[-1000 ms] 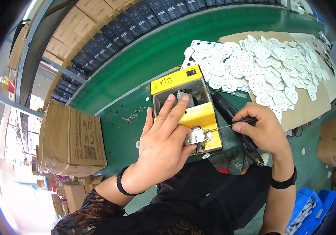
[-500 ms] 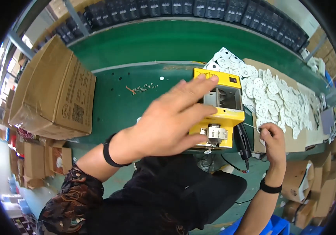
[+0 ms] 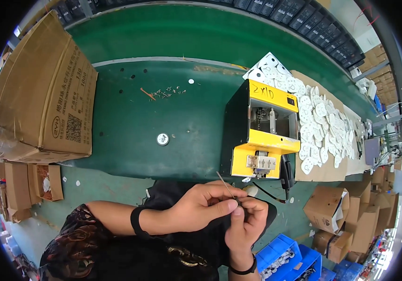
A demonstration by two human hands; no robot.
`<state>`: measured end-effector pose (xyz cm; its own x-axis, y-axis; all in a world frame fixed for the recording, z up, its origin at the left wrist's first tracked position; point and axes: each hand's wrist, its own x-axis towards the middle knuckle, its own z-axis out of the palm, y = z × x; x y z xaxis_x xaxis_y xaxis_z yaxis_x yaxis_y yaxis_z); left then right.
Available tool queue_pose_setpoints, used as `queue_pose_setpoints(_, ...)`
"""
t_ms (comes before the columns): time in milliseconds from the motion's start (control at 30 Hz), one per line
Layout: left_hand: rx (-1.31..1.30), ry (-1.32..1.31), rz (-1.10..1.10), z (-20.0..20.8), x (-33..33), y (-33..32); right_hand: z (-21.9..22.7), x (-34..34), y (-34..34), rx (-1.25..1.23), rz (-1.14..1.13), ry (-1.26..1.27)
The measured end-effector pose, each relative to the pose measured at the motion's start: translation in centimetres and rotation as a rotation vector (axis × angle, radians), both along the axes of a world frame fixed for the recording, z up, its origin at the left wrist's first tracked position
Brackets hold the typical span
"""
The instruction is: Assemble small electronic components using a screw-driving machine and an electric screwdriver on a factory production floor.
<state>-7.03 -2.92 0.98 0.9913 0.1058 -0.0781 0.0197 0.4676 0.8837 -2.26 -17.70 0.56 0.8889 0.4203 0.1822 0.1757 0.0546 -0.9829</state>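
Over my lap, just off the bench's near edge, both hands meet on a thin metal rod. My left hand is closed, its thumb and fingers pinching the rod, whose slim end points up and away to the left. My right hand is pinched around the rod's lower end, which the fingers mostly hide. Beyond them stands a yellow and black screw feeder with an open top well and a metal block at its front. Against its right side rests a black electric screwdriver.
White disc-like parts lie heaped on cardboard to the right. Small metal screws, an orange strip and a small round dish sit on the green bench. A large carton stands left; blue bins are below right.
My left hand has come back from over the feeder, and my right has moved left with the rod. Both now meet on it above my lap. The view has shifted too.
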Motion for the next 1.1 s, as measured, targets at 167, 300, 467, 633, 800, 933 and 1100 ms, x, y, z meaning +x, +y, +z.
queue_pose_setpoints(167, 0.221, -0.074, 0.045, 0.1, 0.3, 2.1, -0.4, 1.5, -0.6, -0.237, 0.092, -0.269)
queue_pose_setpoints(300, 0.537, -0.226, 0.285, -0.1, -0.4, 5.1, 1.2, 4.3, -1.1, -0.43, -0.115, -0.522)
queue_pose_setpoints(467, 0.938, -0.317, 0.296, -1.1, -1.0, 9.4, 1.1, 7.2, -1.7, -0.532, -0.223, -0.554)
queue_pose_setpoints(633, 1.07, -0.244, 0.346, -3.6, -0.1, 11.3, 0.0, 8.6, -0.9, -0.631, -0.184, -0.57)
queue_pose_setpoints(800, 1.082, -0.288, 0.252, -3.5, 0.1, 11.4, -0.3, 8.4, -0.6, -0.61, -0.141, -0.393)
queue_pose_setpoints(933, 1.1, -0.302, 0.222, -3.6, 0.8, 11.4, -1.5, 8.2, -0.8, -0.487, -0.228, -0.304)
queue_pose_setpoints(1100, 1.104, -0.27, 0.199, -3.7, 0.5, 11.6, -2.1, 7.8, -1.3, -0.547, -0.274, -0.381)
